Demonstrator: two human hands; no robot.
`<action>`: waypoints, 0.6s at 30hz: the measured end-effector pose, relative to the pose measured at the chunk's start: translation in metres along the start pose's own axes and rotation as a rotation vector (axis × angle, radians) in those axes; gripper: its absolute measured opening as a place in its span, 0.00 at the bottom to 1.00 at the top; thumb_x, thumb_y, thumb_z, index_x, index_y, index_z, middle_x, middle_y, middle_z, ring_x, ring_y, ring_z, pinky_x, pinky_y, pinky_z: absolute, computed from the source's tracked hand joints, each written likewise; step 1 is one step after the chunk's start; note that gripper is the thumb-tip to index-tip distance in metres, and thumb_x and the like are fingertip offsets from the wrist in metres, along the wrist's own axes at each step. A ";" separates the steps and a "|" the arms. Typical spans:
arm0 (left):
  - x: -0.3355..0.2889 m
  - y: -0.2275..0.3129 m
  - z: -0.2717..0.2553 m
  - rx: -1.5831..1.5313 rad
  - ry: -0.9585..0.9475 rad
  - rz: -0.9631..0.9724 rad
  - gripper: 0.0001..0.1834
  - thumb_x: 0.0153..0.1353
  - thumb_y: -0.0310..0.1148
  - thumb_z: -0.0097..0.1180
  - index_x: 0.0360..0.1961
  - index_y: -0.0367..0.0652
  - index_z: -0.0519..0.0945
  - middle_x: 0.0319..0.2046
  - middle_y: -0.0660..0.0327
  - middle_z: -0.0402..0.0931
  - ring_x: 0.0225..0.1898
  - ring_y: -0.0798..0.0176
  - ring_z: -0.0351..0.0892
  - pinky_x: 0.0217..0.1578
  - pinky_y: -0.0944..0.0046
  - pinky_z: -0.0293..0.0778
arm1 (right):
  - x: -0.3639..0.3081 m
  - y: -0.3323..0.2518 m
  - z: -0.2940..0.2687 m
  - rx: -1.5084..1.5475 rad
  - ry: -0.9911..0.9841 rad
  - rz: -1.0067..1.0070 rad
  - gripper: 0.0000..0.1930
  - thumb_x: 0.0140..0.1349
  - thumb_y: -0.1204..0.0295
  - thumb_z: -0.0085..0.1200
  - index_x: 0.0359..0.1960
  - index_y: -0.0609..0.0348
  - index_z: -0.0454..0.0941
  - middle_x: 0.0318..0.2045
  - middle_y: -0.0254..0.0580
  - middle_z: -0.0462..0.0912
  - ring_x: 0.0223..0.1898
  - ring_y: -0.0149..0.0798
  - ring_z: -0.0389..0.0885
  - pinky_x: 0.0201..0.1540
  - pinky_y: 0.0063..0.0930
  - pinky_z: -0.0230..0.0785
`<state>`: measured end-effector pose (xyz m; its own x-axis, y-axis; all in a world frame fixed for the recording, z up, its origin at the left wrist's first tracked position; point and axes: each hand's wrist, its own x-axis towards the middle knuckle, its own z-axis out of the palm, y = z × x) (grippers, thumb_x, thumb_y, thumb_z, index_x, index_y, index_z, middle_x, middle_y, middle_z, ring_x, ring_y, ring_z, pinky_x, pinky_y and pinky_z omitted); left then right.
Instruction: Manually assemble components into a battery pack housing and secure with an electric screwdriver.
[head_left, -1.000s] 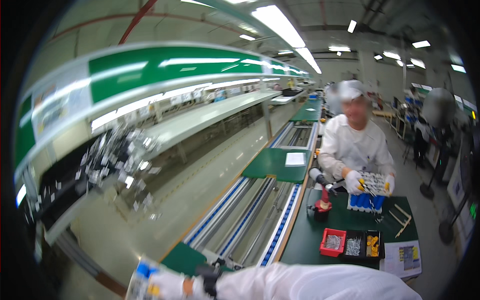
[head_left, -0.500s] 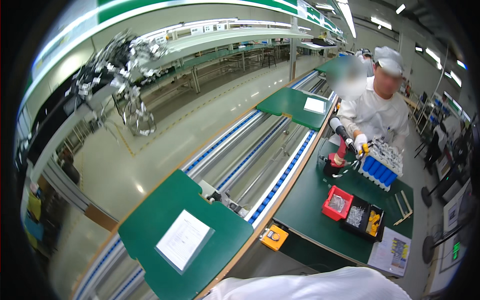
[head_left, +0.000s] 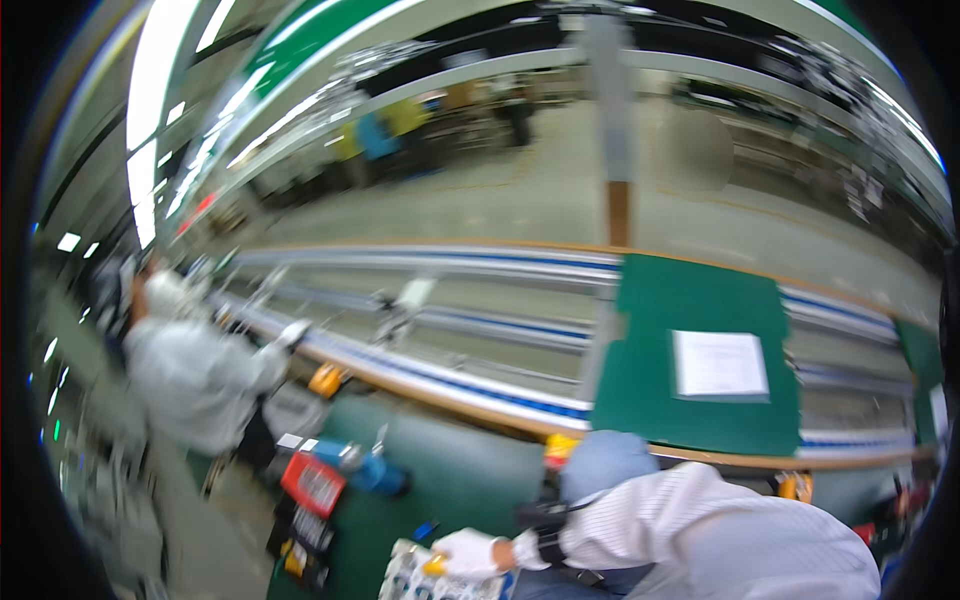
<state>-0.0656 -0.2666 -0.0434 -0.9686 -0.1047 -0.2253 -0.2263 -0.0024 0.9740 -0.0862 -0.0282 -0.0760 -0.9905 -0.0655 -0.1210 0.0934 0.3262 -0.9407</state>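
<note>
From the lower right comes my striped white sleeve, with a dark strap near the wrist. My right hand (head_left: 470, 553), in a white glove, is over a white tray (head_left: 400, 580) with several round openings or parts, cut off by the lower edge. Its fingers look curled. A small yellow patch shows at the fingertips, too blurred to tell whether it is a held piece or the glove. My left hand is out of the picture. Beyond my sleeve is a rounded grey-blue shape (head_left: 605, 465).
On the green table (head_left: 450, 470) are a red bin (head_left: 313, 484), dark bins (head_left: 303, 540) with yellow pieces, and a blue tool (head_left: 378, 472). A roller conveyor (head_left: 450, 385) carries a green board (head_left: 700, 300) with a white sheet (head_left: 720, 364). A co-worker (head_left: 190, 370) stands at the left.
The view has swung left, blurring the picture. The co-worker on the right has left view, and another shows at the left. My arm, gloved hand and the white tray have come into sight.
</note>
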 end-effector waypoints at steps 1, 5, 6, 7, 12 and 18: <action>-0.002 -0.013 -0.029 -0.067 0.080 -0.057 0.22 0.76 0.35 0.47 0.60 0.27 0.74 0.49 0.48 0.81 0.49 0.53 0.79 0.50 0.55 0.76 | 0.002 -0.012 -0.004 -0.026 -0.013 -0.003 0.23 0.69 0.50 0.53 0.36 0.62 0.82 0.31 0.59 0.84 0.34 0.55 0.86 0.39 0.44 0.76; -0.005 -0.054 -0.099 0.789 0.163 0.400 0.34 0.67 0.51 0.59 0.59 0.30 0.75 0.48 0.40 0.81 0.47 0.40 0.81 0.51 0.48 0.76 | 0.025 -0.045 -0.003 -0.051 -0.167 0.102 0.27 0.70 0.47 0.51 0.35 0.63 0.82 0.31 0.58 0.85 0.35 0.55 0.86 0.40 0.44 0.75; -0.011 -0.052 -0.095 0.830 0.200 0.424 0.32 0.68 0.50 0.58 0.58 0.31 0.75 0.47 0.42 0.81 0.47 0.42 0.81 0.50 0.49 0.76 | 0.031 -0.045 -0.002 -0.087 -0.185 0.104 0.28 0.72 0.45 0.49 0.36 0.62 0.82 0.30 0.59 0.84 0.33 0.55 0.85 0.39 0.44 0.75; -0.010 -0.063 -0.099 0.725 0.226 0.332 0.30 0.68 0.49 0.57 0.57 0.32 0.75 0.46 0.44 0.81 0.46 0.43 0.81 0.50 0.50 0.76 | 0.037 -0.047 -0.004 -0.123 -0.216 0.065 0.28 0.73 0.45 0.47 0.40 0.62 0.82 0.33 0.59 0.85 0.37 0.55 0.85 0.42 0.45 0.75; 0.041 -0.138 -0.167 -0.115 0.304 -0.112 0.21 0.72 0.44 0.53 0.53 0.36 0.77 0.42 0.54 0.81 0.44 0.52 0.81 0.48 0.54 0.77 | 0.064 -0.055 -0.037 -0.418 -0.570 -0.042 0.31 0.72 0.42 0.44 0.49 0.61 0.83 0.39 0.58 0.87 0.43 0.59 0.85 0.48 0.45 0.74; 0.041 -0.044 -0.174 1.222 0.814 0.061 0.39 0.64 0.58 0.61 0.58 0.30 0.76 0.50 0.35 0.79 0.49 0.35 0.80 0.53 0.46 0.76 | 0.074 -0.028 -0.066 -0.373 -0.774 -0.094 0.31 0.73 0.43 0.40 0.50 0.61 0.80 0.41 0.58 0.86 0.45 0.59 0.84 0.48 0.47 0.74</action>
<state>-0.0772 -0.4443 -0.0919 -0.7499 -0.5938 0.2915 -0.5331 0.8034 0.2652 -0.1692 0.0199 -0.0379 -0.6324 -0.6871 -0.3577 -0.1587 0.5669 -0.8084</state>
